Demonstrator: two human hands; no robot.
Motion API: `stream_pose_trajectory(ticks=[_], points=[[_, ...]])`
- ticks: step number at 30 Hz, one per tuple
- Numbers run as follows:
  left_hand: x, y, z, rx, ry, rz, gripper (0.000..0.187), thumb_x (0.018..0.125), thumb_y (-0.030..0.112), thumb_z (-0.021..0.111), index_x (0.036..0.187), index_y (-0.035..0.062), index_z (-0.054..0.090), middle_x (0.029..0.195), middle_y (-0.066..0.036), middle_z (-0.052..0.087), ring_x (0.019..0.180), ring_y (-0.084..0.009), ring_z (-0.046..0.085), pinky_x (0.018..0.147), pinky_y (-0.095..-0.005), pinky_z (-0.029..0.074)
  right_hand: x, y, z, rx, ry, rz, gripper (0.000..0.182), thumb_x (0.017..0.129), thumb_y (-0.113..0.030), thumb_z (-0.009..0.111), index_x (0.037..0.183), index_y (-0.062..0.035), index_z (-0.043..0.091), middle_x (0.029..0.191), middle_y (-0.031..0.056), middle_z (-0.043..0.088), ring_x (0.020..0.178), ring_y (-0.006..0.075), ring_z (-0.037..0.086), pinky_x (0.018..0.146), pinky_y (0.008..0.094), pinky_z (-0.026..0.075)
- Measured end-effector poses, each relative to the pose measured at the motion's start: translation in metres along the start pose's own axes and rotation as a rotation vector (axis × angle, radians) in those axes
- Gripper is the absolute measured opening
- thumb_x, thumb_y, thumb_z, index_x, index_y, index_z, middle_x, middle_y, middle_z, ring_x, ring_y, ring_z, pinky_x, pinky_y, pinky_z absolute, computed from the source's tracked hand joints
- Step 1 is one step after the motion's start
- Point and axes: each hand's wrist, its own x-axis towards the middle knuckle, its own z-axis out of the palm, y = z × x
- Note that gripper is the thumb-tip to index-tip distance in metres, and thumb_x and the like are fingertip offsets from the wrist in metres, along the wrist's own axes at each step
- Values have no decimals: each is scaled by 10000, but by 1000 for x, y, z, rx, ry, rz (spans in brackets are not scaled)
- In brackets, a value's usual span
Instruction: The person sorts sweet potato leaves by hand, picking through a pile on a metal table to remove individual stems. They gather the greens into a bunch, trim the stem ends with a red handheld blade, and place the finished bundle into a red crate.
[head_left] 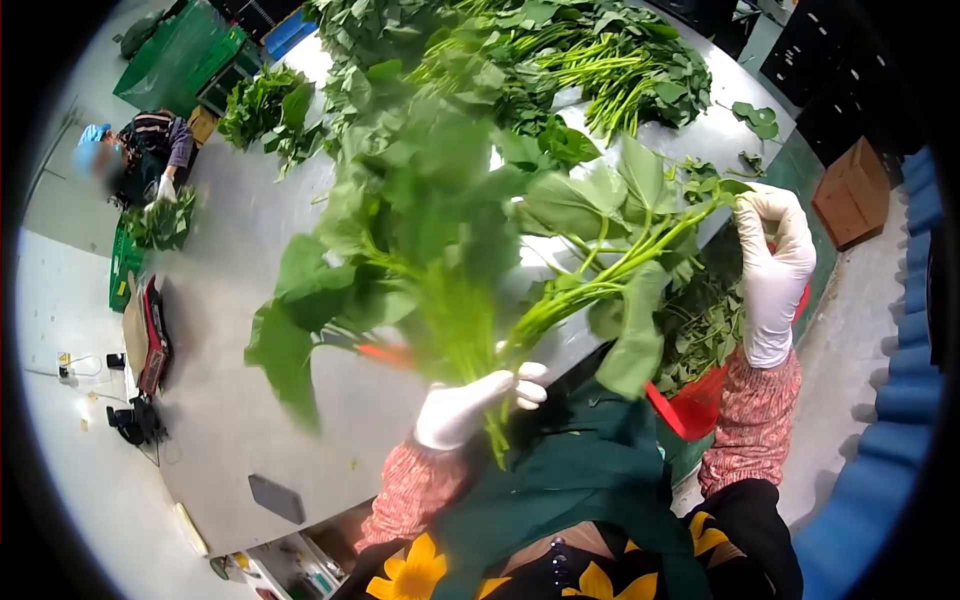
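My left hand [462, 408], in a white glove, is closed round the stems of a bunch of leafy greens [575, 292] held up over the table edge. The leaves fan out away from me, partly blurred, and the cut stem ends poke out below the fist. Out to the right, my right hand [775, 262], gloved too, pinches a small green leaf [735, 187] at the outer end of one stem between thumb and forefinger. Below that hand is a red basket [690, 418] with loose leaves in it. A thin orange-handled tool [388, 355] shows partly behind the bunch.
Big heaps of greens [640, 75] cover the far part of the metal table [235, 340]. A dark phone-like slab [276, 498] lies near its front edge. Across on the left, a person [150, 160] handles greens. A brown box [852, 195] stands at right.
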Motion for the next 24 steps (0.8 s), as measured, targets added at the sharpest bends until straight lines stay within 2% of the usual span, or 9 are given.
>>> stream_pose_trajectory(ticks=[1, 5, 7, 12, 16, 18, 20, 22, 24], points=[[4, -5, -9, -170, 80, -117, 437, 969, 40, 564, 1383, -37, 446, 1230, -275, 611, 1002, -357, 676, 855, -429, 574, 2, 7, -4, 51, 37, 43, 102, 879, -16, 720, 940, -16, 639, 900, -1, 640, 805, 65, 574, 756, 222, 484], [2, -13, -16, -266, 178, 110, 237, 936, 71, 616, 1149, -27, 585, 973, -178, 684, 854, -296, 693, 774, -414, 581, 7, 22, -35, 29, 214, 170, 92, 901, -34, 706, 979, -21, 659, 914, -6, 652, 819, 60, 561, 785, 214, 466], [1, -6, -16, -211, 267, 205, 192, 926, 67, 617, 1107, 6, 596, 809, -128, 675, 715, -243, 666, 693, -375, 566, 10, 40, -62, -109, 323, 18, 89, 913, -42, 694, 993, -15, 666, 932, 10, 660, 861, 84, 577, 816, 233, 482], [-1, -5, -37, -41, 229, 274, 152, 960, 103, 566, 1091, 35, 535, 716, -123, 622, 536, -211, 529, 541, -353, 402, 3, 72, -107, -33, 497, 197, 96, 927, -79, 694, 979, -2, 667, 928, 6, 658, 867, 104, 581, 807, 238, 491], [-2, 2, -23, -40, 200, 214, 184, 901, 84, 609, 1068, 26, 557, 599, -100, 569, 483, -205, 482, 536, -346, 382, -17, 95, -109, -572, -19, 223, 184, 898, -172, 723, 952, -13, 646, 856, 91, 670, 713, 166, 584, 704, 301, 486], [-6, 5, -16, -53, 130, 233, 189, 884, 76, 621, 1063, 29, 583, 583, -91, 554, 474, -200, 461, 530, -347, 369, -23, 90, -92, -755, -287, 220, 206, 889, -217, 716, 925, -28, 643, 876, 139, 671, 729, 253, 635, 691, 350, 498], [-9, 3, -21, -100, 9, 259, 202, 880, 77, 628, 1076, 36, 593, 587, -88, 549, 492, -197, 468, 535, -347, 366, -26, 87, -75, -880, -357, 289, 265, 904, -304, 692, 965, -49, 646, 898, 140, 677, 778, 282, 664, 699, 379, 502], [-11, 0, -25, -96, -58, 295, 199, 888, 83, 627, 1081, 42, 600, 598, -80, 550, 509, -198, 479, 545, -347, 368, -26, 88, -63, -760, -265, 217, 260, 916, -299, 680, 1008, -58, 649, 919, 127, 693, 792, 293, 673, 721, 386, 514], [-12, -2, -31, -138, -186, 327, 185, 905, 96, 617, 1079, 37, 599, 615, -76, 552, 538, -200, 493, 560, -343, 373, -24, 80, -49, -658, -201, 128, 277, 923, -243, 681, 1142, -74, 659, 898, 101, 694, 753, 228, 661, 714, 340, 517]])
